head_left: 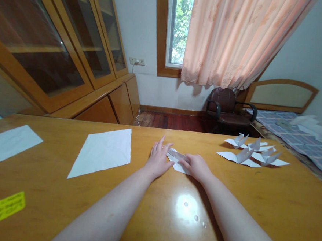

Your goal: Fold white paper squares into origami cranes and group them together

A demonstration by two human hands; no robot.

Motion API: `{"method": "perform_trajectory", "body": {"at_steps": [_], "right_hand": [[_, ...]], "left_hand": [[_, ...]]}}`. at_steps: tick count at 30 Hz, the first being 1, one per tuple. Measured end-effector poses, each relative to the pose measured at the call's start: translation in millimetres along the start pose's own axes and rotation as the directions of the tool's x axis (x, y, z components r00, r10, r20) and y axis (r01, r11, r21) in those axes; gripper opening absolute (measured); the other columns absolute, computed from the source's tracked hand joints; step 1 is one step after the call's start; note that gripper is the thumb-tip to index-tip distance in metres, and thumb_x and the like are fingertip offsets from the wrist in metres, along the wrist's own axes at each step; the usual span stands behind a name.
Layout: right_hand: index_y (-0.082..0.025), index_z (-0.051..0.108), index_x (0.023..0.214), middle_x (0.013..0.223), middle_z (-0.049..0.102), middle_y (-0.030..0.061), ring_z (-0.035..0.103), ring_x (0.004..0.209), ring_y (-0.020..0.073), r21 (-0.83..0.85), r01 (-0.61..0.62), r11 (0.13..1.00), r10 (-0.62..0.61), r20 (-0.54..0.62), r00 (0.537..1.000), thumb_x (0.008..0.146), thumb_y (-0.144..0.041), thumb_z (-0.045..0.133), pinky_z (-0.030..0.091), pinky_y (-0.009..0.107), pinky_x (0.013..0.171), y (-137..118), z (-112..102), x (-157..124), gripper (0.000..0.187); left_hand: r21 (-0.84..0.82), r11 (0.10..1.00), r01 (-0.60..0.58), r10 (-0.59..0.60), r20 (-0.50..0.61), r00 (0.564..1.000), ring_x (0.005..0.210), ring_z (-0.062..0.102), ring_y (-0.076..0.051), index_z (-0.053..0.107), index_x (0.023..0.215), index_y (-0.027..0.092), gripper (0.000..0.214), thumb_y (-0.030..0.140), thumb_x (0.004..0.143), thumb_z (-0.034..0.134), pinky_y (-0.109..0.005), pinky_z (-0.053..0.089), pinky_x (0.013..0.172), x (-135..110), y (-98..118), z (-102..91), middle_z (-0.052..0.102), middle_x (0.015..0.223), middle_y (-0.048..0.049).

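A small folded sheet of white paper (177, 159) lies on the wooden table between my hands, with one flap partly raised. My left hand (160, 158) rests at its left end, fingers spread, the thumb touching the paper's near edge. At the right end, my right hand (198, 166) has its fingers closed on the paper; part of the sheet is hidden under them. Several folded paper cranes (244, 155) with upright points stand in a group to the right of my hands.
To the left lie a large white sheet (103, 151) and another white sheet (7, 146). A yellow label (1, 210) is at the near left of the table (94, 204). Beyond the table are a glass-doored cabinet (94, 83), an armchair (225, 106) and a bed (295, 130).
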State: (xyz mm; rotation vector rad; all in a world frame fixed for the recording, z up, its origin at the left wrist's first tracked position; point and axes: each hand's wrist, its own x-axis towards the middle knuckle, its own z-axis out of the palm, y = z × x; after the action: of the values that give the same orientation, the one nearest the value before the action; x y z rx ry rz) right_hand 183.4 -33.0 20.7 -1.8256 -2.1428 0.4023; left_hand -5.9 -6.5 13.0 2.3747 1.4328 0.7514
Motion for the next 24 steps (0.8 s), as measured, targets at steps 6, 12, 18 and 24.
{"method": "perform_trajectory", "body": {"at_steps": [6, 12, 18, 24], "right_hand": [[-0.018, 0.060, 0.063, 0.059, 0.062, 0.0036, 0.048, 0.053, 0.0126, 0.007, 0.105, 0.994, -0.105, 0.030, 0.994, 0.084, -0.052, 0.047, 0.023, 0.024, 0.050, 0.0, 0.5, -0.9, 0.042], [-0.018, 0.058, 0.062, 0.059, 0.061, 0.0032, 0.047, 0.053, 0.0118, 0.023, 0.083, 0.996, -0.083, -0.008, 0.997, 0.084, -0.053, 0.047, 0.023, 0.024, 0.051, 1.2, 1.5, -0.6, 0.043], [-0.019, 0.061, 0.071, 0.067, 0.064, 0.0035, 0.051, 0.058, 0.0130, 0.049, 0.085, 0.995, -0.084, -0.004, 0.996, 0.081, -0.052, 0.052, 0.026, 0.023, 0.052, 0.4, -1.6, -3.8, 0.035], [-0.020, 0.065, 0.089, 0.085, 0.069, 0.0057, 0.059, 0.075, 0.0170, 0.073, 0.037, 0.997, -0.036, -0.020, 0.999, 0.079, -0.042, 0.058, 0.035, 0.024, 0.063, 3.9, 0.5, -1.3, 0.024]], "left_hand": [[-0.066, 0.990, -0.123, 0.133, 0.186, 0.973, 0.104, 0.054, -0.021, 0.061, 0.102, 0.023, 0.025, 0.037, 0.084, 0.052, -0.040, 0.033, 0.100, 2.1, 1.8, -4.6, 0.065, 0.103, -0.0037], [0.005, 0.999, -0.045, 0.044, 0.163, 0.986, 0.084, 0.058, -0.019, 0.064, 0.087, 0.020, 0.024, 0.037, 0.087, 0.047, -0.031, 0.042, 0.079, 5.5, 3.9, -7.3, 0.066, 0.088, -0.0040], [0.084, 0.995, 0.050, -0.059, 0.117, 0.991, 0.084, 0.058, -0.019, 0.063, 0.086, 0.020, 0.027, 0.040, 0.088, 0.046, -0.030, 0.041, 0.074, 6.1, 0.3, -6.2, 0.066, 0.087, -0.0048], [0.148, 0.983, 0.104, -0.117, 0.075, 0.990, 0.084, 0.057, -0.019, 0.062, 0.087, 0.021, 0.024, 0.037, 0.088, 0.045, -0.029, 0.039, 0.073, 5.5, -7.1, -3.5, 0.065, 0.087, -0.0044]]}}
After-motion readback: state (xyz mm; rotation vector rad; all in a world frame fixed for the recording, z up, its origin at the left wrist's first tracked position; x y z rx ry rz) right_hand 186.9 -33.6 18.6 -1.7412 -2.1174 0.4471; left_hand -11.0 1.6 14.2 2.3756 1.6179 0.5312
